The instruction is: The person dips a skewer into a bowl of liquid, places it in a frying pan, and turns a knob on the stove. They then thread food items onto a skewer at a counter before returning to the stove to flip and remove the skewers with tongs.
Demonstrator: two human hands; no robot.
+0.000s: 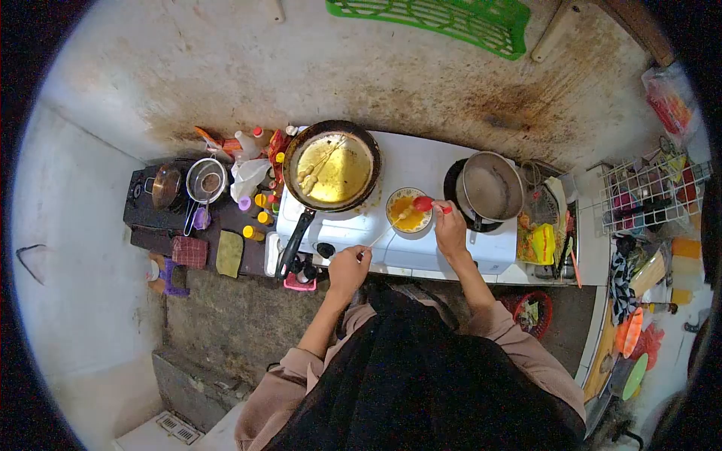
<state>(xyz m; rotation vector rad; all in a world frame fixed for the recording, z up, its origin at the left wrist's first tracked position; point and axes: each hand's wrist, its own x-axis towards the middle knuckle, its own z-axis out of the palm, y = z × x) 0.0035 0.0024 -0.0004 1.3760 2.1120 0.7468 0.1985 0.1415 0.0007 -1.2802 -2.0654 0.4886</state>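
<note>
My left hand (349,272) is closed on the end of a thin skewer (382,235), whose food-covered tip reaches into a patterned bowl (392,199) of yellow-orange liquid. With my right hand (450,229) I grip a red spoon (423,204), its head over the right part of the bowl. The bowl stands on the white stove top (412,169). To its left, a black frying pan (370,145) holds shiny yellowish oil with skewers (310,177) lying in it, round pieces at their lower ends. The pan's handle points toward me.
A deep grey pot (492,186) sits on the right burner. Bottles with yellow caps (254,234) and a strainer (206,180) crowd the dark table at left. A yellow packet (541,243) lies right of the stove. A red basket (533,314) is lower down at right.
</note>
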